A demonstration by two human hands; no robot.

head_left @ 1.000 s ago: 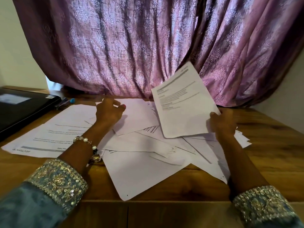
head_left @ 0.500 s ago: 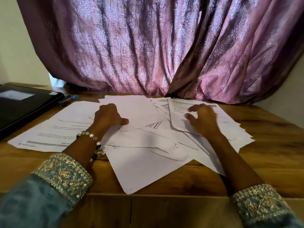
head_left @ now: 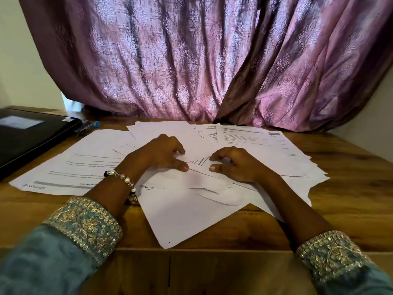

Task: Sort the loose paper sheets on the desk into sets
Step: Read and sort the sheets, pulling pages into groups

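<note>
Loose paper sheets (head_left: 182, 211) fanned over the middle of the wooden desk (head_left: 350, 209), overlapping at all angles, some print-side up, several blank-side up. No squared stack or separate set anywhere in view. One blank sheet jutting toward six o'clock, its corner near the desk's front edge. Printed pages splayed toward one and two o'clock (head_left: 244, 135); a long printed page (head_left: 70, 167) lying out toward nine o'clock, text upside down to the wearer.

At the centre of the spread, left hand (head_left: 158, 155) resting on the pile, fingers loosely curled, tips and thumb touching paper, nothing pinched as far as can be seen. Right hand (head_left: 232, 165) just beside it at three o'clock, likewise down on the sheets with fingers bent and fingertips pressing the page under it; no sheet lifted or clasped. A small printed page (head_left: 201, 162) exposed between the two thumbs.

By appearance, sorting barely begun: everything mixed in one heap, every sheet left to read, match and gather. Probably at the stage of picking which page to draw out next.

Further out: beaded bracelet (head_left: 125, 179) on the left wrist, embroidered cuffs on both sleeves. Black laptop (head_left: 32, 137), closed, at ten o'clock, pens (head_left: 87, 127) just beside it. Purple patterned curtain (head_left: 191, 60) hanging behind the desk at twelve o'clock.
</note>
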